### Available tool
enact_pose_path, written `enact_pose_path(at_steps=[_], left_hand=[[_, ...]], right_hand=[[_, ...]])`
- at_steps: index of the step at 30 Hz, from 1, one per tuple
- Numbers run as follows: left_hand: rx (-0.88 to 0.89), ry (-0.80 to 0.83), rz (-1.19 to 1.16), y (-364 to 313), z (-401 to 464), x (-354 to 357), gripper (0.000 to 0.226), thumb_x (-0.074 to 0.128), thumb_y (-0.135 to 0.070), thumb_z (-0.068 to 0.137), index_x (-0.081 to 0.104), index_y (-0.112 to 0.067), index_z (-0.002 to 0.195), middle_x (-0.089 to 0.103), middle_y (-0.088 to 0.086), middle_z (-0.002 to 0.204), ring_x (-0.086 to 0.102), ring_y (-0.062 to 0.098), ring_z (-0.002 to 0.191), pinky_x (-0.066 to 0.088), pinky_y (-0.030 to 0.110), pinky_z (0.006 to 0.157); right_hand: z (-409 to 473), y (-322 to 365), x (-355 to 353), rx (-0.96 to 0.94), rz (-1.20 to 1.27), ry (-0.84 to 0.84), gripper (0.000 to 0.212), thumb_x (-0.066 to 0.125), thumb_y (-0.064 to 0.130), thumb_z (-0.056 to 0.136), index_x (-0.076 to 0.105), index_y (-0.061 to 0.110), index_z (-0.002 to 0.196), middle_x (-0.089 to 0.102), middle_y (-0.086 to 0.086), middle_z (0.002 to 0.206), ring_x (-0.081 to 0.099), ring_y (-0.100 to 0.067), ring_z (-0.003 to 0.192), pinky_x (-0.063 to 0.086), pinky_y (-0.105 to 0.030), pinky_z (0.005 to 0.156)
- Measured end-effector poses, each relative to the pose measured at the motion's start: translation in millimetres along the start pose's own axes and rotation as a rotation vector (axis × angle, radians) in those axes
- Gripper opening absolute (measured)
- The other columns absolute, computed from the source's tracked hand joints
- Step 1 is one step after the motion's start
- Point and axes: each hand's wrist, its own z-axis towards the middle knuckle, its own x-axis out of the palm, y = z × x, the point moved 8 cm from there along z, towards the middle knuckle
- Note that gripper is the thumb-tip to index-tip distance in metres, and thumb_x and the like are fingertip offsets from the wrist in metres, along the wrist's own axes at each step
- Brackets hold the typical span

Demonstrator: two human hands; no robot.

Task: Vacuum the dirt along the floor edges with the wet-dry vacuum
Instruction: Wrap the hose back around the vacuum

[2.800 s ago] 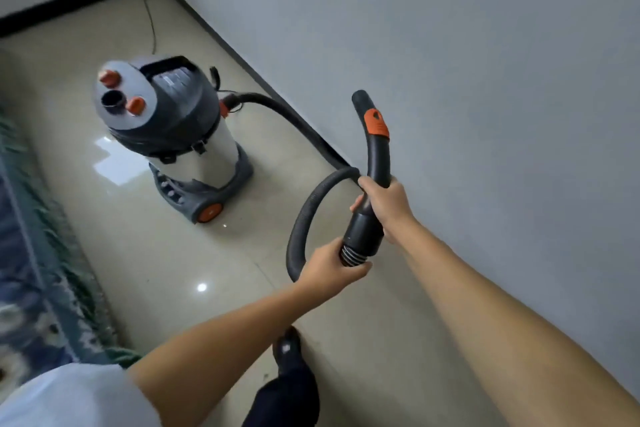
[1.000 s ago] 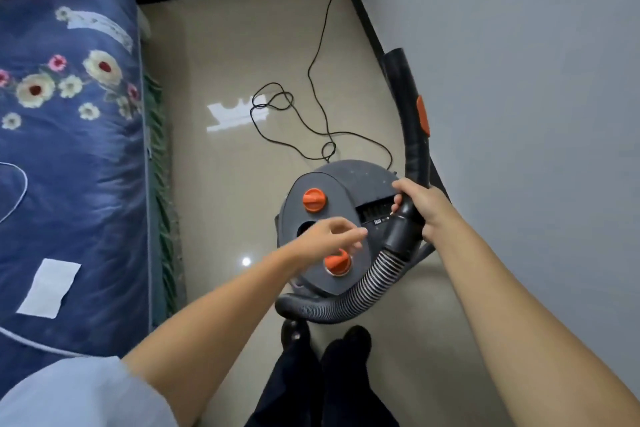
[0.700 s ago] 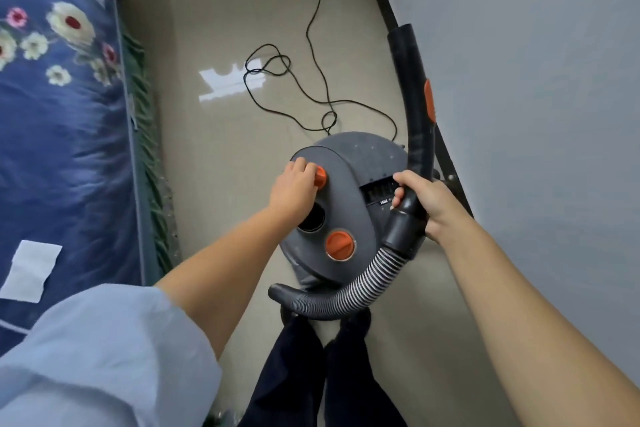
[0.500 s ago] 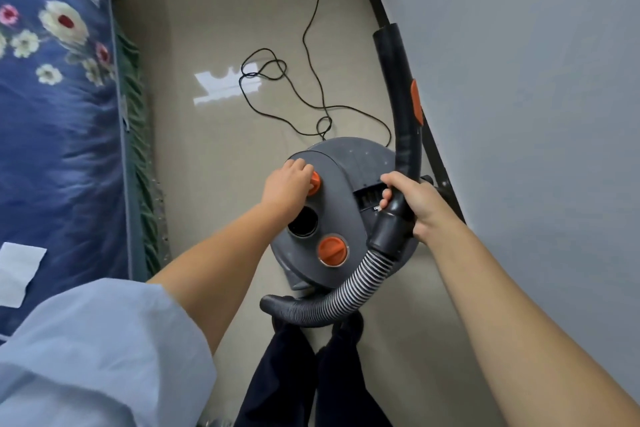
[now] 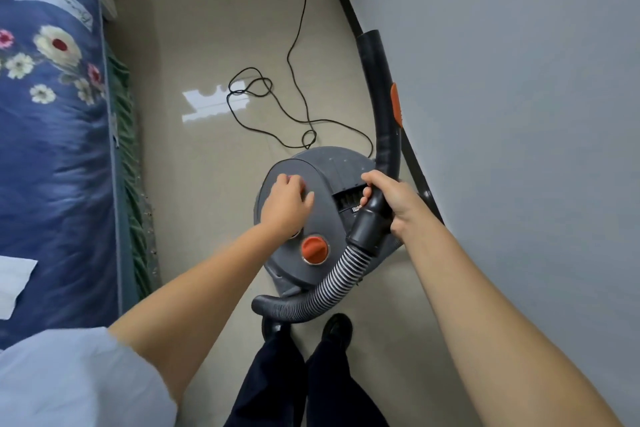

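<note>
Now the left hand is lying over the far orange knob on the vacuum lid, hiding it completely, where half a second ago the knob's orange edge was still peeking out beside the fingers; the view is also sitting a little farther back than before, so more of the floor and the black baseboard at the far wall are showing; the left hand's fingers are curled down over that knob spot, though whether they are gripping it or only resting on it I cannot tell; the right hand is wrapping its fingers around the black curved handle tube, just above the cuff where the ribbed hose joins, much as it was before; the wet-dry vacuum is standing on the floor just beside the grey wall, directly in front of the person's dark shoes; the near orange knob is staying uncovered on the lid; the power cord is lying in loose loops on the floor beyond the vacuum; the blue flowered bed is running along the left side.
</note>
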Motion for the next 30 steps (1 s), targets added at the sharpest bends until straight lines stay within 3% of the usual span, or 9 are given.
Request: enact_pose_path(at_steps=[6,9,14,17,22,24,27,29,30], left_hand=[[0.019,0.494,-0.550,-69,-102,-1,0.031,0.039,-0.043,0.098,0.061,-0.022,0.103,0.064,0.001,0.093,0.061,0.016,0.087,0.050,0.023,0.082],[0.196,0.473,-0.529,-86,-131,-21,0.008,0.054,-0.038,0.092,0.055,-0.032,0.098,0.061,-0.010,0.085,0.059,0.005,0.080,0.049,0.016,0.072],[0.401,0.352,-0.364,-94,-154,-46,0.031,0.072,-0.022,0.081,0.048,-0.028,0.101,0.054,-0.014,0.083,0.054,-0.001,0.075,0.043,0.010,0.064],[0.454,0.279,-0.275,-99,-161,-58,0.031,0.071,-0.020,0.081,0.047,-0.023,0.100,0.054,-0.013,0.081,0.056,0.002,0.075,0.051,0.021,0.068],[0.620,0.216,0.040,-117,-185,-77,0.031,0.063,-0.027,0.083,0.048,-0.023,0.109,0.055,-0.011,0.078,0.059,0.012,0.074,0.054,0.033,0.068],[0.674,0.219,0.157,-125,-195,-84,0.030,0.061,-0.028,0.084,0.047,-0.023,0.111,0.052,-0.012,0.076,0.055,0.011,0.072,0.050,0.028,0.063],[0.668,0.206,0.289,-131,-203,-94,0.023,0.059,-0.027,0.084,0.043,-0.027,0.101,0.046,-0.012,0.070,0.051,0.010,0.069,0.042,0.021,0.057],[0.659,0.188,0.334,-136,-207,-97,0.024,0.060,-0.026,0.083,0.042,-0.028,0.098,0.047,-0.012,0.070,0.052,0.012,0.068,0.046,0.025,0.059],[0.658,0.182,0.336,-139,-209,-98,0.024,0.060,-0.025,0.082,0.042,-0.028,0.097,0.048,-0.011,0.071,0.054,0.014,0.069,0.047,0.028,0.061]], right_hand=[[-56,31,-1,-0.038,0.162,-0.028,0.017,0.068,0.014,0.081,0.054,0.016,0.071,0.056,0.002,0.052,0.053,-0.010,0.044,0.050,-0.030,0.063],[-90,57,-4,-0.096,0.281,-0.049,0.018,0.069,0.015,0.080,0.053,0.016,0.070,0.056,0.003,0.052,0.055,-0.008,0.039,0.050,-0.033,0.067],[-148,91,-18,-0.234,0.384,-0.103,0.014,0.068,0.015,0.081,0.054,0.017,0.079,0.054,0.003,0.061,0.055,-0.009,0.050,0.053,-0.038,0.076],[-169,92,-31,-0.285,0.418,-0.140,0.014,0.068,0.015,0.081,0.055,0.016,0.084,0.055,0.002,0.063,0.056,-0.010,0.052,0.054,-0.040,0.082],[-193,68,-65,-0.321,0.413,-0.239,0.018,0.065,0.023,0.087,0.055,0.012,0.097,0.060,-0.002,0.072,0.062,-0.013,0.059,0.054,-0.034,0.069],[-206,61,-73,-0.292,0.151,-0.279,0.031,0.057,0.034,0.093,0.053,0.008,0.108,0.065,-0.010,0.090,0.065,-0.019,0.074,0.054,-0.032,0.064],[-243,72,-71,-0.316,-0.908,-0.465,0.044,0.040,0.047,0.097,0.055,0.008,0.112,0.065,-0.010,0.099,0.063,-0.022,0.084,0.051,-0.029,0.066],[-273,91,-37,-0.655,-1.527,-0.566,0.039,0.045,0.044,0.095,0.052,0.014,0.119,0.060,-0.005,0.109,0.058,-0.022,0.097,0.048,-0.031,0.076],[-282,86,-11,-0.844,-1.692,-0.457,0.047,0.050,0.043,0.092,0.044,0.019,0.131,0.053,-0.004,0.125,0.051,-0.022,0.115,0.043,-0.038,0.094]])
